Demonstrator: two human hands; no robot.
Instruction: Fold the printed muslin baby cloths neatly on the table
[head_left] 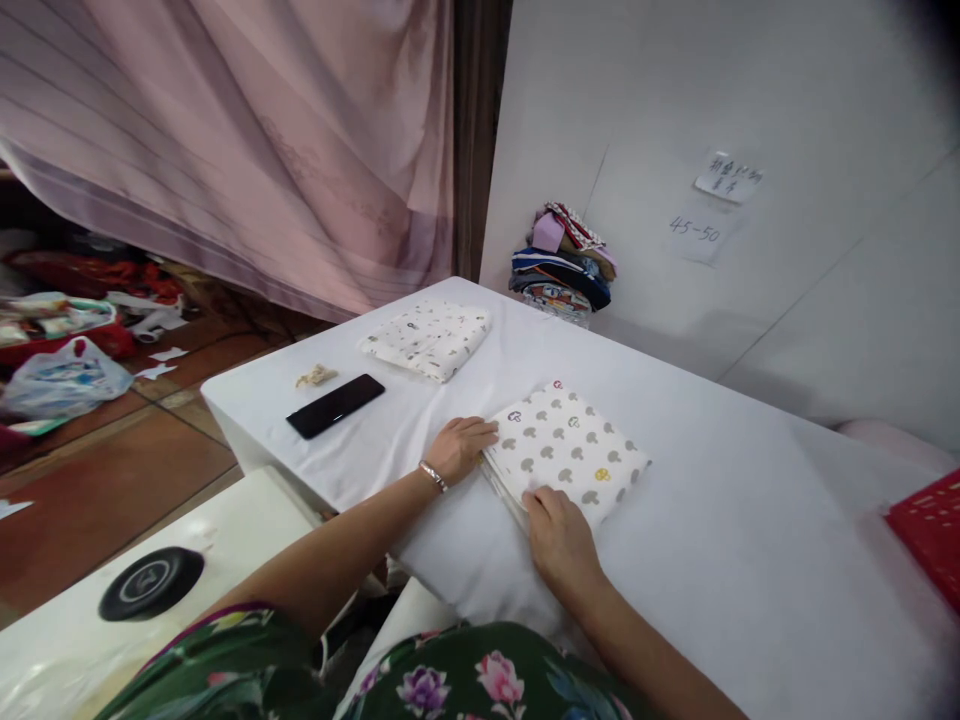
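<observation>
Pale grey wall: two paper notes. Lower white slip (pixel 694 235), handwritten, reads "45-50". Upper white slip (pixel 727 178) bears handwritten Chinese characters, too small and blurred to read surely. Black round object (pixel 151 583) at lower left shows a pale ringed emblem; wording not legible.

Table covered in white cloth (pixel 712 520). Folded white fabric with grey mushroom print (pixel 570 445), single yellow and red motifs among the grey, lies by the near edge, well right of the near-left corner. Underside and inner layers hidden.

Left hand (pixel 459 450), silver bracelet at wrist: fingers close together, extended over the fabric's left corner; thumb not clear. Right hand (pixel 559 530): fingers bent at the fabric's near edge, thumb side touching it. Cannot tell whether either hand pinches a layer.

Towards the far-left corner, second folded white fabric with small scattered print (pixel 427 340); motifs too small to name. Flat black phone-like slab (pixel 336 405) near the near-left corner, screen dark; beside it a small crumpled beige scrap (pixel 316 376), material unclear.

Beyond the far edge, stack of multicoloured folded textiles (pixel 562 265); its base is hidden by the table. Red perforated container (pixel 930 530) cut off at frame right, contents unseen.
</observation>
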